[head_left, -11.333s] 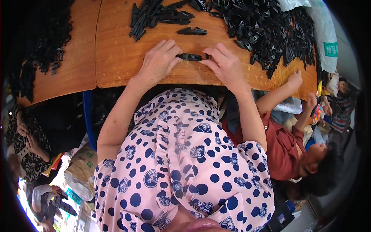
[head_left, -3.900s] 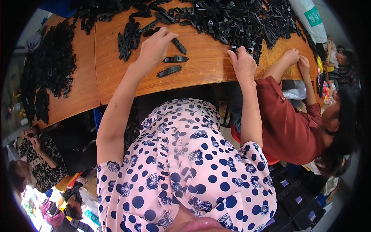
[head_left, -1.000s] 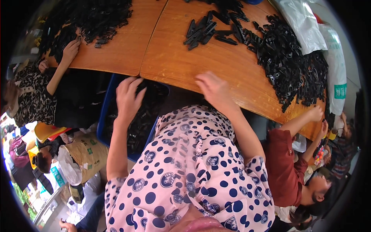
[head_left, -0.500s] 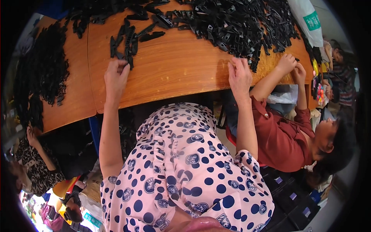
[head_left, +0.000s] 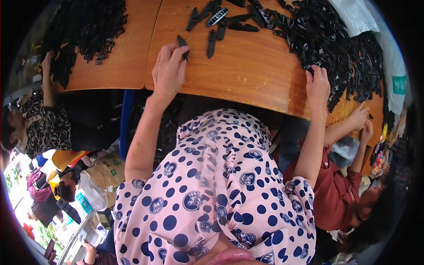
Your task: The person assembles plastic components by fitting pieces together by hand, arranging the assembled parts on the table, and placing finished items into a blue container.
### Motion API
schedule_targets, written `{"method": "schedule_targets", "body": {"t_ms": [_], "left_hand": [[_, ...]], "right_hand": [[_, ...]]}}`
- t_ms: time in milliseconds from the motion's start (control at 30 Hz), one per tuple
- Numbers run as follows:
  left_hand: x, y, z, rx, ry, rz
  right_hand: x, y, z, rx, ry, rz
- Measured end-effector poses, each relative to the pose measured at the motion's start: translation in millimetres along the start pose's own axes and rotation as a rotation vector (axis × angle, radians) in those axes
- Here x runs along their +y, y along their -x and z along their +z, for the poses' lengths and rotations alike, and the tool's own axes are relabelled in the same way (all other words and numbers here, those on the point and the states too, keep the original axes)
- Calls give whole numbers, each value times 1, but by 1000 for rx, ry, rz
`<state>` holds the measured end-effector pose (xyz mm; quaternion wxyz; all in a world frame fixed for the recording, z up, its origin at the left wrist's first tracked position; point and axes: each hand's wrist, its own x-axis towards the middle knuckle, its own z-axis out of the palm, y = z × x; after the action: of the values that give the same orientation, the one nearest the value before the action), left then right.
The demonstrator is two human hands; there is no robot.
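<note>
My left hand (head_left: pixel 170 68) is closed in a pinch on a slim black plastic part (head_left: pixel 181 42), held just over the table's near side. Its lower end is hidden behind my fingers. My right hand (head_left: pixel 318 87) reaches the near edge of a big heap of black plastic parts (head_left: pixel 342 48). Thumb and fingertips there close on a small black plastic part (head_left: pixel 310 69), mostly covered by the fingers. Between the hands and farther off, several loose black parts (head_left: pixel 211 43) lie scattered, one with a shiny slotted face (head_left: pixel 218 17).
The wooden table (head_left: pixel 247 75) curves across the front. Another dark heap (head_left: pixel 90 31) lies at the far left, where a co-worker's hand (head_left: pixel 47 62) touches its edge. At right, a co-worker's hands (head_left: pixel 360 118) work close beside my right arm. A white plastic bag (head_left: pixel 353 15) borders the right heap.
The view has turned, shifting the table's contents rightward and upward. My left hand now lifts a black part apart from the scattered ones. My right hand has moved into the heap's edge and pinches a part.
</note>
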<state>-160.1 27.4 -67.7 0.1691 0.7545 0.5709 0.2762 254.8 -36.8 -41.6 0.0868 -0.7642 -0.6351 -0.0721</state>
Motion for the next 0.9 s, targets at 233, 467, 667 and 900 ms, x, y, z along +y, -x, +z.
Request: {"method": "schedule_targets", "body": {"t_ms": [233,467,667,900], "left_hand": [[-35,-44,-19,-99,-294,491],[-46,-44,-16,-247,-80,275],[-8,18,16,-143,585,-49],[0,5,-13,-12,47,200]], "right_hand": [[-45,9,-4,0,-404,-124],[-52,9,4,-67,-338,-134],[-75,6,-7,-103,-467,-43],[-85,17,3,-126,-525,-132]]}}
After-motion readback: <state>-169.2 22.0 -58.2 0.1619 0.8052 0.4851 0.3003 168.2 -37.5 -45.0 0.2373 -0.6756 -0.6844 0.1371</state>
